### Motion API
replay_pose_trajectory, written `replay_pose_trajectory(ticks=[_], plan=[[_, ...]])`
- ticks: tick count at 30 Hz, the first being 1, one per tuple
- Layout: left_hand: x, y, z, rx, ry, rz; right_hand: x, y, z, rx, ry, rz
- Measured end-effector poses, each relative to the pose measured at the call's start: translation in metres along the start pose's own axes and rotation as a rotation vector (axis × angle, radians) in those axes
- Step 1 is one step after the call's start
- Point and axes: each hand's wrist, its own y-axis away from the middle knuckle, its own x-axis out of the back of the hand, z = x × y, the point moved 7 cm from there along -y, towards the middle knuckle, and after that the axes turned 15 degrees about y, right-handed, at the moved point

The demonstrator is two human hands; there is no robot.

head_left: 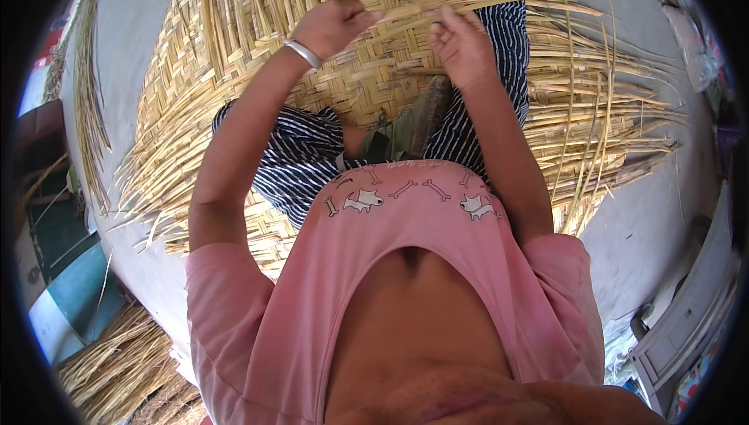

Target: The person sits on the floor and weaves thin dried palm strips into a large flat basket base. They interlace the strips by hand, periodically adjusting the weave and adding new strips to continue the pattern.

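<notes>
I sit on a partly woven mat of pale yellow flat reed strips. My left hand, with a silver bangle on its wrist, is closed on a bundle of loose strips that runs out to the right. My right hand pinches the same strips close beside the left hand, fingers curled. Unwoven strip ends fan out to the right of the mat. My legs in striped dark trousers rest on the weave, and a green sandal shows between them.
The mat lies on a grey concrete floor. A heap of loose straw sits at the lower left beside a blue and white surface. More long strips lie along the left. A grey cabinet stands at the lower right.
</notes>
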Motion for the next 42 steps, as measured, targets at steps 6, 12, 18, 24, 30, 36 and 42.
replay_pose_trajectory(ticks=[6, 12, 18, 24, 30, 36, 42], plan=[[0.018, 0.036, -0.074, 0.245, 0.346, -0.079, 0.032, -0.015, -0.02, 0.121, -0.059, -0.019], [-0.003, 0.053, -0.042, 0.307, 0.703, -0.225, 0.054, -0.026, -0.004, 0.108, -0.103, 0.113], [0.0, 0.046, -0.043, 0.299, 0.528, -0.3, 0.068, -0.025, -0.002, 0.123, 0.006, 0.197], [-0.005, 0.042, -0.083, 0.457, 0.403, -0.208, 0.049, -0.014, 0.011, 0.024, -0.088, 0.039], [-0.018, 0.05, -0.07, 0.492, 0.535, -0.326, 0.01, 0.007, 0.04, -0.196, 0.106, -0.119], [-0.024, 0.038, -0.05, 0.436, 0.535, -0.364, -0.031, 0.01, 0.056, -0.227, 0.214, -0.262], [-0.021, 0.032, -0.055, 0.426, 0.504, -0.429, -0.031, -0.001, 0.06, -0.215, 0.262, -0.209]])
